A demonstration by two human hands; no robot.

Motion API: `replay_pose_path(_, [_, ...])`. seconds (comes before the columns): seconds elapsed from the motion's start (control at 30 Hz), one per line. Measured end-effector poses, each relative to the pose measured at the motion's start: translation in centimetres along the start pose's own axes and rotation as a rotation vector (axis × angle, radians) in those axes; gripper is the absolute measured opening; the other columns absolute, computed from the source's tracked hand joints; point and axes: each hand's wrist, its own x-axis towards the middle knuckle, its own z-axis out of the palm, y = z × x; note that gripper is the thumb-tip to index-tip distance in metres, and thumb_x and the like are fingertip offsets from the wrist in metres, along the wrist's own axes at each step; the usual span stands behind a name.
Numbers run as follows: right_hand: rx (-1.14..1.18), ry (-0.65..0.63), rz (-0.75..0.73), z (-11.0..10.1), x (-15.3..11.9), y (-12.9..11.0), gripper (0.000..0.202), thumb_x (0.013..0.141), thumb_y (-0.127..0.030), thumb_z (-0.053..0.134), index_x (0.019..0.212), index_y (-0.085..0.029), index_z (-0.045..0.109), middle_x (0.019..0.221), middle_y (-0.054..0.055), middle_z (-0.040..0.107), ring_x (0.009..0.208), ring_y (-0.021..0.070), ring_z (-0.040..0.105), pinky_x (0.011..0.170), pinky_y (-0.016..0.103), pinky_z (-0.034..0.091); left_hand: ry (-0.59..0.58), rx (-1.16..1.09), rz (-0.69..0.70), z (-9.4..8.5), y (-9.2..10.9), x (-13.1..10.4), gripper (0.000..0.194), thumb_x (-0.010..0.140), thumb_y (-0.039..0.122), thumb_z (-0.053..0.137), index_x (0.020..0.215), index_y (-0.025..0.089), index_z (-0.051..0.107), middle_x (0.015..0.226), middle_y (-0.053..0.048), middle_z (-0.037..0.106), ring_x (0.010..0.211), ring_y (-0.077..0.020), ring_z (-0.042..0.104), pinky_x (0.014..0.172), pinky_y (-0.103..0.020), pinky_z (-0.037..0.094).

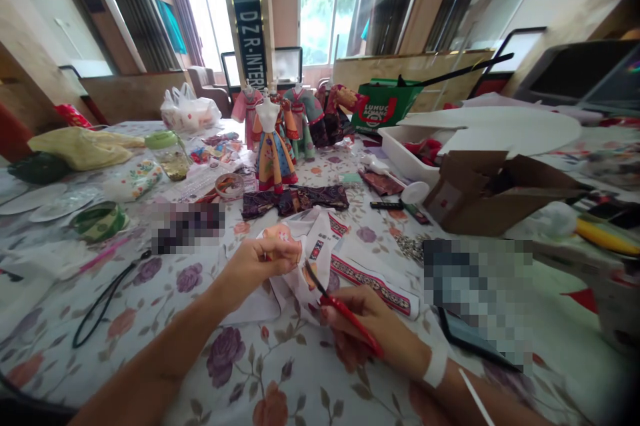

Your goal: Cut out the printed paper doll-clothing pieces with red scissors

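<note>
My left hand pinches the edge of a white printed fabric, lifting part of it off the table. An orange patch and a dark red patterned border show on the cloth. Red-handled scissors are gripped in my right hand, their dark blades pointing up and left at the fabric, close to my left fingers. Whether the blades touch the cloth, I cannot tell. More of the fabric, with a long patterned band, lies flat to the right. Just behind it rests a folded dark patterned cloth.
Small dressed mannequins stand at the back centre. On the right are an open cardboard box, a white tub and a tablet-like device. To the left sit a green tape roll, a green-lidded jar and a black cord.
</note>
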Motion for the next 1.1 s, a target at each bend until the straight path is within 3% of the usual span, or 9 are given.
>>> replay_pose_path(0.2, [0.001,-0.183,0.08,-0.8,0.0,-1.0,0.045,0.067,-0.057,0.068,0.057,-0.014,0.055,0.042,-0.003,0.053,0.03,0.0043,0.041,0.031,0.015,0.026,-0.054,-0.091,-0.033,-0.4,-0.9,-0.3,0.03,0.064,0.02,0.078,0.094,0.017,0.075,0.078,-0.003,0.072,0.071,-0.0133,0.064,0.073,-0.024,0.051])
replay_pose_path(0.63, [-0.074,-0.144,0.13,-0.8,0.1,-0.7,0.048,0.065,-0.056,0.07,0.054,-0.014,0.05,0.046,-0.001,0.054,0.034,0.0042,0.042,0.032,0.014,0.027,-0.128,-0.093,-0.05,-1.1,-0.5,-0.6,0.036,0.066,0.024,0.077,0.101,0.017,0.073,0.087,-0.005,0.072,0.08,-0.0174,0.065,0.08,-0.028,0.049])
replay_pose_path(1.1, [-0.091,-0.147,0.149,-0.8,0.1,-0.8,0.043,0.067,-0.051,0.07,0.057,-0.015,0.05,0.047,-0.001,0.054,0.036,0.0046,0.041,0.034,0.014,0.028,-0.145,-0.24,-0.112,-0.9,-0.1,-0.8,0.033,0.062,0.021,0.08,0.094,0.014,0.075,0.079,-0.005,0.067,0.072,-0.0148,0.062,0.076,-0.031,0.052])
